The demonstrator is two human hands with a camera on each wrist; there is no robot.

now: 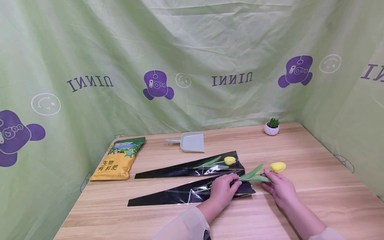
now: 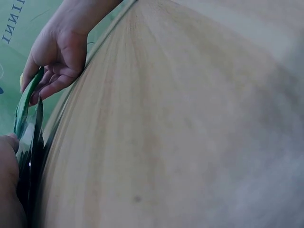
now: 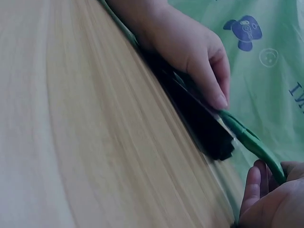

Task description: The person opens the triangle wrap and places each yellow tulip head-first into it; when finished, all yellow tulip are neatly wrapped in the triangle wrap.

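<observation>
A yellow artificial tulip (image 1: 277, 166) with green leaves lies partly inside a black, clear-fronted flower sleeve (image 1: 168, 196), its bloom and leaves beyond the sleeve's wide end. My right hand (image 1: 282, 190) pinches the tulip just below the bloom. At the sleeve's mouth my left hand (image 1: 222, 190) pinches the base of the leaves (image 3: 251, 142), the palm over the sleeve. In the left wrist view the sleeve's edge (image 2: 37, 128) stands beside the leaves. Behind lies a second black sleeve (image 1: 168, 171) with another yellow tulip (image 1: 229, 160) inside it.
A yellow and green fertilizer bag (image 1: 117, 160) lies at the table's left. A grey dustpan (image 1: 192, 141) sits at the back, and a small succulent in a white pot (image 1: 271, 129) at the back right. Green printed curtains (image 1: 192, 40) hang around the wooden table (image 1: 324, 173).
</observation>
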